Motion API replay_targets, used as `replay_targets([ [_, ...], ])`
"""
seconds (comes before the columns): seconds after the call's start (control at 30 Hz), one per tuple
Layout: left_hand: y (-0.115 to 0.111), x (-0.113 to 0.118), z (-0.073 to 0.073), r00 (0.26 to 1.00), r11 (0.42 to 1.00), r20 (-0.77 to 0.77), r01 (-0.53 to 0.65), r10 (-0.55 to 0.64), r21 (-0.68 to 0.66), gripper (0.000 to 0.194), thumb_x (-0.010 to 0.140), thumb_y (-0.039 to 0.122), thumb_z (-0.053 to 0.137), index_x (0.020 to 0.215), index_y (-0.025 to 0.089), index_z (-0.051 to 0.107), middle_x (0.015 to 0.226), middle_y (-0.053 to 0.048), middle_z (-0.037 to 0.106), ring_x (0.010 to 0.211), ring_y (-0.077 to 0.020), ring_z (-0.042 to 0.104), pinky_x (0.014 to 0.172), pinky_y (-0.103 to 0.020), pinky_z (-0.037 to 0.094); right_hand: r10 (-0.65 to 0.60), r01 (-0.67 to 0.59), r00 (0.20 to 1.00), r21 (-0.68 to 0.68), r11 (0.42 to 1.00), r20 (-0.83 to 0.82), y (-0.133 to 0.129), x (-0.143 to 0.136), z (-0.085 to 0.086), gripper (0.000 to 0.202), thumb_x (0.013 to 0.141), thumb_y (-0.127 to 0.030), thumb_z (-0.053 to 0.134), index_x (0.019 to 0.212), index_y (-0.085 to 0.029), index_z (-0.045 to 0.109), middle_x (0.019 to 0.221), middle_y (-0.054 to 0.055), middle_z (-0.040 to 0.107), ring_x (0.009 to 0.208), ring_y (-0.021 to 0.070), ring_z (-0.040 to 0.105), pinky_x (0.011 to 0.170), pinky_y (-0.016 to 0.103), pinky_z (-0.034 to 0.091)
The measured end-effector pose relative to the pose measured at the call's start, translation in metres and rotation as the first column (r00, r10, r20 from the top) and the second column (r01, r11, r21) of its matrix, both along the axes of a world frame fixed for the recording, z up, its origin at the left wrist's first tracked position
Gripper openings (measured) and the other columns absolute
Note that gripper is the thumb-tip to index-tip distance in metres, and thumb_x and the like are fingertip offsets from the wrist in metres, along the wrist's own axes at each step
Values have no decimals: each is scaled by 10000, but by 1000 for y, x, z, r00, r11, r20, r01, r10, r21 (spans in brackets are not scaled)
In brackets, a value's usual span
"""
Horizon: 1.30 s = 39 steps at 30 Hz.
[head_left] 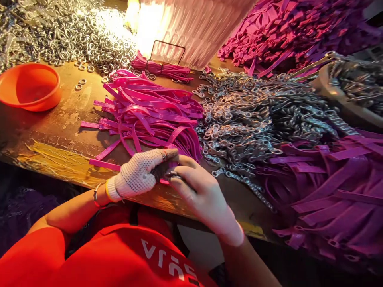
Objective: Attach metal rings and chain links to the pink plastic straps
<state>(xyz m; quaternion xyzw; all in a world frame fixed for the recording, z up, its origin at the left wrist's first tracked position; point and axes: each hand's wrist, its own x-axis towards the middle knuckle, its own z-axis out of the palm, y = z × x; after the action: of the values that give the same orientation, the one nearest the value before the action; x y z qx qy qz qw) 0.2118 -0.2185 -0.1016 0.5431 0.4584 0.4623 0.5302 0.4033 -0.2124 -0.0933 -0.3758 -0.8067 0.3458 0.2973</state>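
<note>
The gloved left hand (137, 171) and right hand (197, 187) grip what looks like a small metal piece (172, 174) above the table's edge (60, 162), apparently mid-job. Loose pink straps (155, 111) and heaped chains (245, 119) suggest much remains

Glossy straps (161, 105), shiny metal chains (236, 131) — smooth plastic bowl (46, 103), rough, flaky tabletop (72, 127), dotted knit glove (137, 171).

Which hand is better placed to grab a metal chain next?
Probably the right hand: it's nearer the metal chain pile, while the left hand sits farther away. Both seem occupied, though.
</note>
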Motion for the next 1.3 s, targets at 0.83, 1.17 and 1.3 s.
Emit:
replay_targets([
  [0.83, -5, 29, -12, 913, 970, -362, 115, -188, -214, 273, 897, 417, 639, 783, 169, 624, 570, 10, 549, 511, -111, 447, 509, -200, 338, -243, 158, 743, 189, 969, 624, -14, 5, -14, 296, 997, -167, 368, 1057, -132, 655, 829, 117, 651, 687, 201, 554, 598, 314, 290],
  [1.17, 19, 19, -13, 795, 955, -529, 230, -295, -188, 323, 905, 413, 590, 717, 152, 619, 602, 8, 543, 558, -116, 433, 536, -222, 324, -206, 215, 768, 59, 975, 607, -4, 1, -7, 383, 1023, -212, 371, 1375, -152, 510, 1128, 124, 670, 921, 233, 636, 798, 300, 454],
  [1.3, 14, 18, -13, 753, 963, -603, 231, -265, -135, 300, 933, 378, 575, 782, 136, 666, 644, 2, 599, 584, -119, 471, 564, -235, 353, -69, 160, 757, -82, 984, 649, 0, 9, 2, 458, 968, -264, 513, 1409, -163, 449, 1167, 106, 704, 956, 238, 679, 785, 296, 468],
])
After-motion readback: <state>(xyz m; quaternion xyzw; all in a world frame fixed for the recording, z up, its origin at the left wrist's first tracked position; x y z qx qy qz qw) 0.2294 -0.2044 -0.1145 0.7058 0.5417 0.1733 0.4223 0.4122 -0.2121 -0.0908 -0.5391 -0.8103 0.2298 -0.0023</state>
